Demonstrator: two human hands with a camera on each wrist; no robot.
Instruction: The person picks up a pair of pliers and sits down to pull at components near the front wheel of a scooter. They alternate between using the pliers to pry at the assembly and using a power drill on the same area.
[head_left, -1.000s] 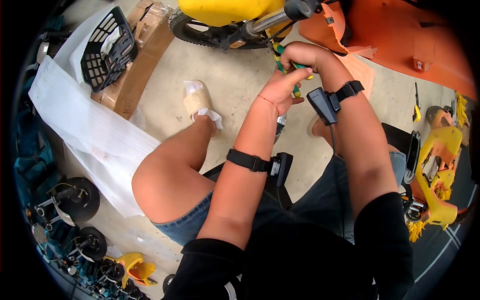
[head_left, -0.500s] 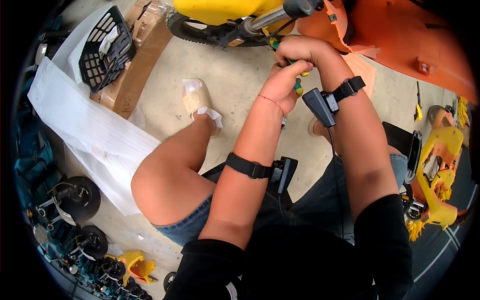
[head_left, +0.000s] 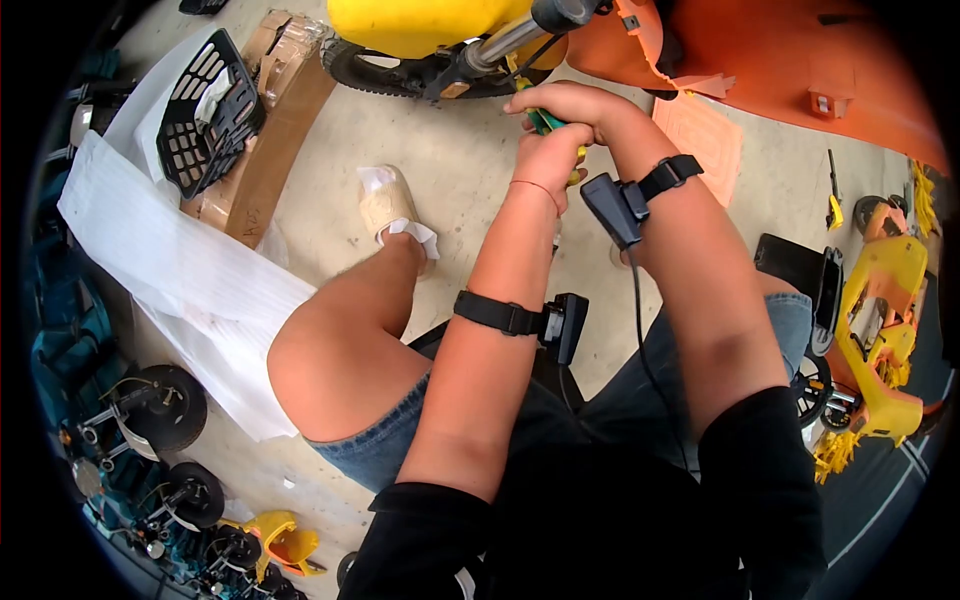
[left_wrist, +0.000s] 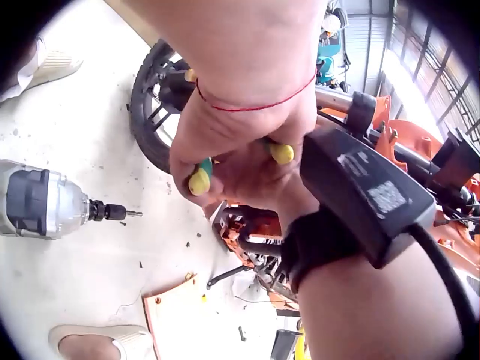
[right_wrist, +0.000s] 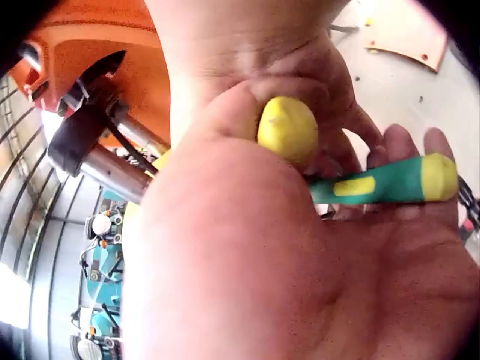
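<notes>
My left hand (head_left: 550,165) wraps round the green and yellow handles (head_left: 545,121) of a two-handled tool. In the right wrist view, one handle (right_wrist: 390,181) lies across its fingers, apart from the other yellow end (right_wrist: 288,131). The left wrist view shows two yellow handle ends (left_wrist: 199,182). Bent at the wrist, my right hand (head_left: 568,105) lies over the tool's front, fingers reaching towards a metal fork tube (head_left: 500,45). Its grip and the tool's tip are hidden. Behind stands a yellow-bodied vehicle (head_left: 420,24) with a black wheel (head_left: 365,72).
Orange bodywork (head_left: 790,75) fills the upper right. A cardboard box (head_left: 290,140), black plastic grille (head_left: 205,115) and white foam sheet (head_left: 190,270) lie at the left. Yellow parts (head_left: 885,330) are at the right. A power driver (left_wrist: 45,199) is on the floor in the left wrist view.
Both hands and the tool have shifted left in the head view. The tool's handles appear closer together than a second ago, and my right fingers reach further over its front.
</notes>
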